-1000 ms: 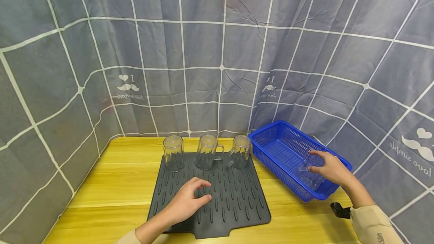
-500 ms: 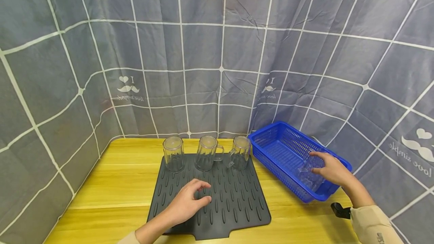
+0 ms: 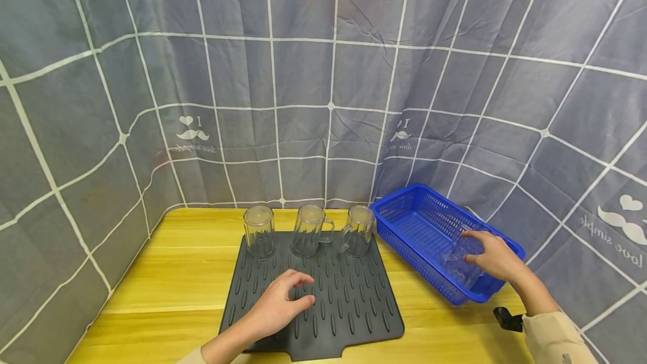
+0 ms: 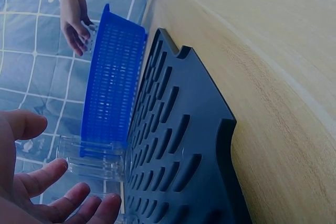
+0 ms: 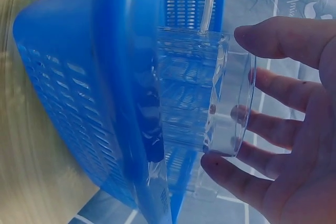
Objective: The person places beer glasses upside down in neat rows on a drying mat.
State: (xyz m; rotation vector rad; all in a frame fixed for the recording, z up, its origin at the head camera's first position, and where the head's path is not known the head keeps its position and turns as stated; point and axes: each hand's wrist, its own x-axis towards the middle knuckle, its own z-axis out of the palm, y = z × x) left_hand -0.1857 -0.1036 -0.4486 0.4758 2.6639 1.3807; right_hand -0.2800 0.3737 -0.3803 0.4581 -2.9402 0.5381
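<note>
My left hand point(image 3: 280, 302) hovers over the dark grey ribbed mat point(image 3: 349, 308), fingers spread and loosely bent, holding nothing. At the right, my right hand point(image 3: 495, 254) reaches over the near end of a blue perforated basket point(image 3: 419, 260). In the right wrist view, its thumb and fingers lie around the end of a clear glass mug point(image 5: 194, 87) that juts above the basket rim; the grip looks light. Part of the mug is hidden by the basket wall. Along the mat's far edge stand a left glass mug point(image 3: 259, 232), a middle one point(image 3: 306, 232) and a right one point(image 3: 359, 232).
The wooden table point(image 3: 177, 274) extends around the mat. A grey curtain with white grid lines point(image 3: 303, 72) hangs behind and at both sides. A black object point(image 3: 507, 319) sits by the right sleeve. More glass shows low in the basket, its count unclear.
The right thumb has drawn back slightly to the right and the mug's handle shows slightly lower. My left hand stays in place. The head view has tilted up a little.
</note>
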